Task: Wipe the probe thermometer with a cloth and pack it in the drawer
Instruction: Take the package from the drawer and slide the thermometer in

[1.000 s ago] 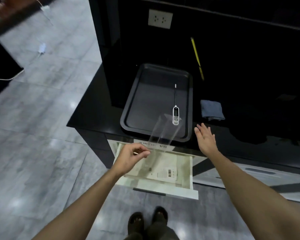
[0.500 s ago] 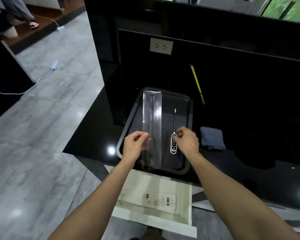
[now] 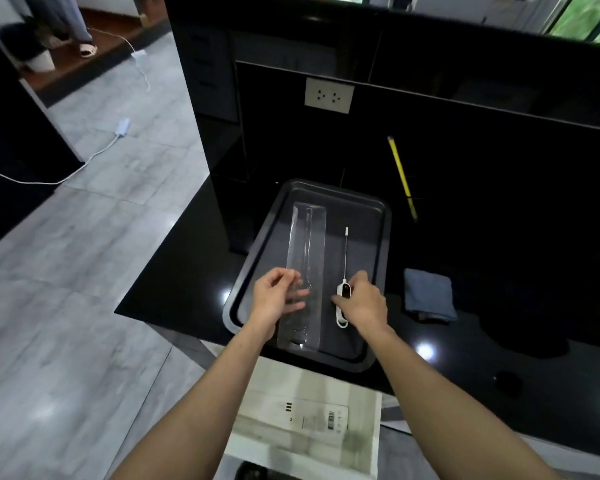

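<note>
The white probe thermometer (image 3: 345,251) lies in the black tray (image 3: 386,237), its thin probe pointing away from me. My right hand (image 3: 362,303) pinches its white handle. Left of it in the tray lies a long clear plastic case (image 3: 305,244). My left hand (image 3: 274,299) rests on the case's near end with loose fingers. A folded blue-grey cloth (image 3: 428,294) sits on the black counter to the right of the tray. Below the counter edge the drawer (image 3: 374,441) stands open, with a white barcoded card inside.
A yellow stick (image 3: 400,174) leans against the dark back panel behind the tray, under a white wall socket (image 3: 329,95). The glossy black counter (image 3: 187,278) ends at the left, with grey tiled floor beyond. A white cable and adapter (image 3: 122,126) lie on that floor.
My left hand lifted the clear case out of the drawer and laid it flat in the tray. My right hand moved onto the thermometer's handle and took hold of it.
</note>
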